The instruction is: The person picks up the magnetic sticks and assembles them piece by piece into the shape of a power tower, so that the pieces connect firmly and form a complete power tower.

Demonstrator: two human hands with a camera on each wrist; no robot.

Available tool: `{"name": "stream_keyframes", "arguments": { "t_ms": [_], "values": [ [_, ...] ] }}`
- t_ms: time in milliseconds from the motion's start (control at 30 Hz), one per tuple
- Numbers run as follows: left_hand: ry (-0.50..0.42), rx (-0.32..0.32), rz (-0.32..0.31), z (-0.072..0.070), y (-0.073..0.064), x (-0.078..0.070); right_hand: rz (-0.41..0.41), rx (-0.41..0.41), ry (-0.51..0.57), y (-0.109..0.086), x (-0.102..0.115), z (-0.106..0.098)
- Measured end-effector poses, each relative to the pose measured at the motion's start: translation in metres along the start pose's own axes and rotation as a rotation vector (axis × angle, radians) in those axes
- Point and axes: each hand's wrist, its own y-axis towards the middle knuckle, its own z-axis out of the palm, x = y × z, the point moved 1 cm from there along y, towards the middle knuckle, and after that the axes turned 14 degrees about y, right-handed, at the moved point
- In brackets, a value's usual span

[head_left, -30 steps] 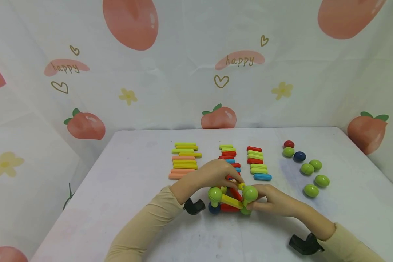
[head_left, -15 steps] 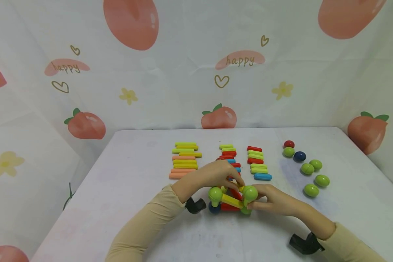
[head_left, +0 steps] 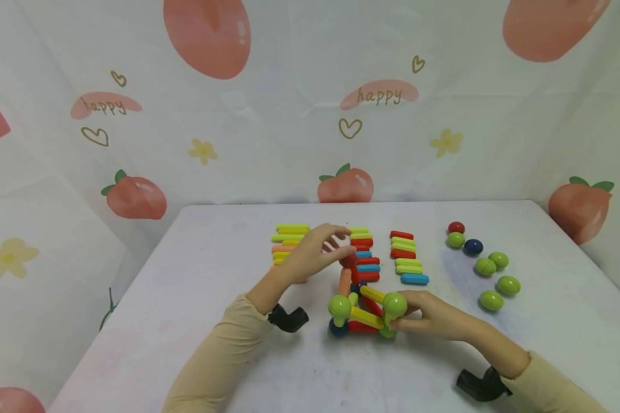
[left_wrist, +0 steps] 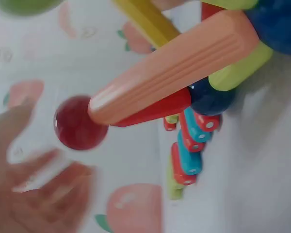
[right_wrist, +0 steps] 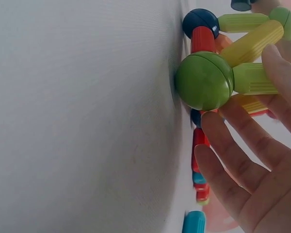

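Observation:
A frame of toy building sticks and balls stands on the table. My left hand (head_left: 315, 252) is at its back left, fingers spread and loosely bent around the dark red ball (left_wrist: 81, 122), with a gap showing in the left wrist view. An orange stick (left_wrist: 184, 63) and a red stick (head_left: 355, 274) rise to that ball. With thumb and fingers, my right hand (head_left: 434, 318) holds the light green stick (right_wrist: 254, 78) at the front right corner, between the upper green ball (head_left: 395, 304) and lower green ball (right_wrist: 203, 80). A yellow stick (head_left: 373, 294) runs back from the upper ball.
Behind the frame lie rows of yellow and orange sticks (head_left: 291, 238), red and blue sticks (head_left: 368, 268), and short sticks (head_left: 404, 248). Loose green balls (head_left: 491, 300), a navy ball (head_left: 473, 247) and a red ball (head_left: 456, 228) lie at the right.
My left hand has let go of the yellow stick near the upper green ball and moved back and left to the dark red ball. My right hand has stayed in place.

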Motion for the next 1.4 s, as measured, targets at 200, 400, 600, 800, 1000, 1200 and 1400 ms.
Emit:
{"name": "stream_keyframes", "arguments": {
  "t_ms": [200,400,600,800,1000,1200,1400],
  "values": [
    [-0.198,0.196,-0.112,0.011,-0.008,0.016,-0.004,0.000,0.009,0.000,0.000,0.001],
    [-0.142,0.164,-0.005,0.019,-0.009,0.007,-0.002,-0.003,0.000,0.000,0.000,0.000],
    [-0.169,0.165,-0.036,0.024,-0.011,0.008,-0.007,-0.003,-0.001,0.001,0.000,0.000],
    [-0.217,0.255,-0.044,0.018,-0.028,0.018,0.001,-0.004,0.010,0.001,-0.001,0.000],
    [-0.143,0.578,-0.039,0.017,-0.058,0.026,-0.006,-0.005,0.011,0.001,-0.002,0.000],
    [-0.102,0.551,-0.100,0.033,-0.071,0.016,-0.022,-0.003,0.005,0.002,-0.001,0.001],
    [-0.119,0.431,-0.097,0.039,-0.070,0.010,-0.009,-0.006,0.002,0.003,0.000,0.002]
  ]
}}
